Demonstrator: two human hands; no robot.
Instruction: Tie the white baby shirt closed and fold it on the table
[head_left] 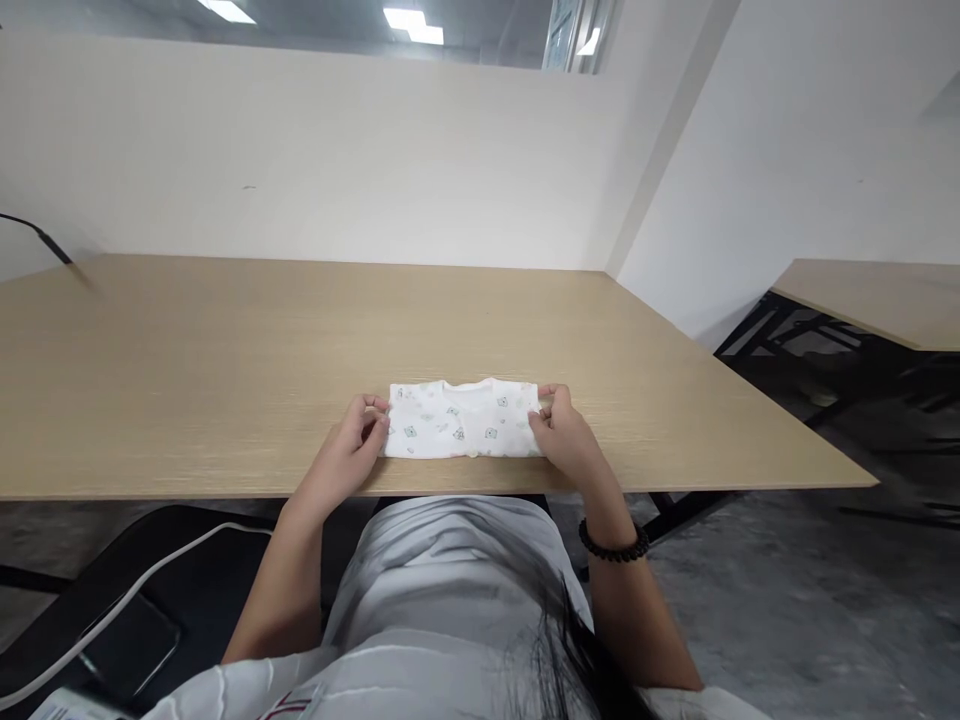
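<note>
A white baby shirt with small green and grey animal prints lies on the wooden table, close to its front edge. It is folded into a wide, low rectangle, its curved neckline on the far side. My left hand is closed at the left end of the cloth, thumb and fingertips at its edge. At the opposite end, my right hand pinches the right edge between thumb and fingers. The fingertips under the cloth are partly hidden.
The table meets a white wall at the back. A black cable reaches its far left corner. Below left, a black chair carries a white cable and a dark phone-like object. Another table stands to the right.
</note>
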